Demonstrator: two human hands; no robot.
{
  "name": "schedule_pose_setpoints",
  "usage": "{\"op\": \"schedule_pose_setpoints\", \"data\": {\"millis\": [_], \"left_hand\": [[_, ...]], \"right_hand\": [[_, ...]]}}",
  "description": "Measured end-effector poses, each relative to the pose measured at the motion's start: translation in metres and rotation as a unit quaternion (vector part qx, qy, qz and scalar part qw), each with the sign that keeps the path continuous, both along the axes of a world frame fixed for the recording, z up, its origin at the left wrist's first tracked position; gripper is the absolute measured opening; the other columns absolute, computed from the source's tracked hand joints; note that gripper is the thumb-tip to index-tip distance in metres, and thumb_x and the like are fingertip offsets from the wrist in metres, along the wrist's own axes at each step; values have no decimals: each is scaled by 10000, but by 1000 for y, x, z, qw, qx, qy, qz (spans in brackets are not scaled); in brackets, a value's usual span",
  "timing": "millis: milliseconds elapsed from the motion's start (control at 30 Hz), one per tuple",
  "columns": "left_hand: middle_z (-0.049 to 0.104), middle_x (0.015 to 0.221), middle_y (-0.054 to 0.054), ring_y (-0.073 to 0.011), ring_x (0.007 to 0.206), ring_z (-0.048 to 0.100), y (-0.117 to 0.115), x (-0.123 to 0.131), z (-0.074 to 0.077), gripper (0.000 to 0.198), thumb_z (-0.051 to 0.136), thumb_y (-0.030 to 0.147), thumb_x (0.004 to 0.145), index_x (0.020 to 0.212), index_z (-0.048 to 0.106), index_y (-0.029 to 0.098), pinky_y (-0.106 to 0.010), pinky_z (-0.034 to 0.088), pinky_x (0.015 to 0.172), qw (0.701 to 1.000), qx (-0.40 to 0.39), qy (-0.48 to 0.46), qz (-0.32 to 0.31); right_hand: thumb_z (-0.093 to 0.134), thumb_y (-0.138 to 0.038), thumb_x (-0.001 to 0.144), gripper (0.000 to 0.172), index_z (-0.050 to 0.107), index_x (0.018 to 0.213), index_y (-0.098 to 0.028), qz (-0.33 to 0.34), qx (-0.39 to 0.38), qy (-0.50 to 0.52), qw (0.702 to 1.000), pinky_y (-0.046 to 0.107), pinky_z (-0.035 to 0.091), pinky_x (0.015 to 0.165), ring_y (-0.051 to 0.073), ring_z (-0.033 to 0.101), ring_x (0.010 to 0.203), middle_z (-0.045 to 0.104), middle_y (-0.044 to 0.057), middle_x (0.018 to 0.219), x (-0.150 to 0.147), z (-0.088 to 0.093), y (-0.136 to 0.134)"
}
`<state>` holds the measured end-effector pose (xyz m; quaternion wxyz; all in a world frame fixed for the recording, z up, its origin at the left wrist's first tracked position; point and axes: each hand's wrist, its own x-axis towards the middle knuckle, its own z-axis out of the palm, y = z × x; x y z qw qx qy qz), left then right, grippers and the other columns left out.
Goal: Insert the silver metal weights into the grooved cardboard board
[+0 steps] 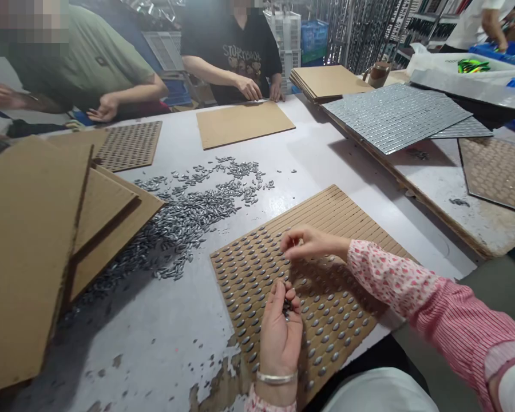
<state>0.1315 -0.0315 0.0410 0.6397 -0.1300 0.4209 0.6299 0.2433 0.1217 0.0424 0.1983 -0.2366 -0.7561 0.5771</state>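
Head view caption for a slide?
Left hand cups grey pieces over a partly filled grooved board, right hand also over it.

Rm beyond grooved board point(345, 214); cardboard stack point(30, 252) blks L.

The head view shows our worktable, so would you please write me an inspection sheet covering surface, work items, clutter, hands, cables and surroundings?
Surface: white tabletop, with dark worn patches toward the near side.
Work items: grooved brown board, with rows of oval metal pieces on its nearer part; loose heap of similar pieces to its left.
Clutter: overlapping brown boards at left; silvery ribbed sheet at right.
Left hand: fingers curled around small metal pieces.
Right hand: over the board; whether it holds a piece is unclear.
Cables: nothing seen.
Surroundings: person in green and person in black at the far side; another person partly visible at upper right.
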Motion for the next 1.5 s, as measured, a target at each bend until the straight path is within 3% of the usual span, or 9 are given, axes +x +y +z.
{"op": "schedule_pose_setpoints", "data": {"millis": [200,400,500,667,900,1000,1100,1200,1500], "left_hand": [[584,727,0,-27,520,507,8,7,1,115,497,112,851,849,612,119,-117,439,434,999,17,-24,-12],[632,1038,-146,-155,885,634,7,8,14,224,415,77,874,991,606,92,-258,557,715,1000,7,2,-29],[634,1034,-145,-110,766,640,4,5,17,192,426,75,869,937,604,92,-186,545,607,999,-18,-4,-40],[624,787,-48,-55,569,571,2,3,12,151,456,108,865,843,605,120,-136,481,470,998,-17,-23,-60],[645,973,-116,-113,750,632,6,5,14,197,429,61,859,923,613,95,-202,542,602,999,-4,10,-37],[652,952,-105,-110,726,629,5,3,13,153,461,72,849,844,610,103,-189,532,561,999,-15,7,-31],[647,866,-65,-84,677,606,5,1,9,140,500,58,827,851,626,116,-175,520,568,1000,13,3,-22],[617,778,-28,-47,583,557,6,1,4,144,521,54,815,859,640,122,-137,484,516,1000,22,-7,-4],[630,805,-55,-73,644,596,9,-2,9,167,473,115,862,917,630,108,-165,519,551,999,30,-3,-10]], "right_hand": [[598,-343,801,228,609,824,-116,27,21,0,999,199,439,631,93,543,682,599,8,727,7,10,-45],[583,-293,814,171,639,772,-137,-198,120,-97,968,231,412,701,114,540,734,624,13,750,11,-13,7],[601,-308,800,166,665,754,-162,-294,193,-204,914,279,370,771,153,521,819,639,24,765,13,-28,36],[575,-370,814,199,669,794,-196,-286,249,-288,879,312,316,790,180,485,886,643,33,855,10,-40,45],[604,-296,775,129,618,780,-168,-326,277,-269,863,307,329,781,178,466,871,603,40,858,6,-39,36],[566,-278,808,142,604,776,-144,-276,192,-180,924,271,376,715,141,498,766,595,23,767,5,-26,23],[553,-320,826,200,599,842,-126,-89,72,-65,991,227,418,637,108,528,683,603,10,734,4,-6,1],[607,-338,793,235,610,896,-128,55,54,1,997,226,454,683,112,567,750,627,29,814,3,12,-21],[564,-295,832,172,623,795,-138,16,162,-37,986,233,430,705,114,540,727,616,28,757,-10,5,-18]]}}
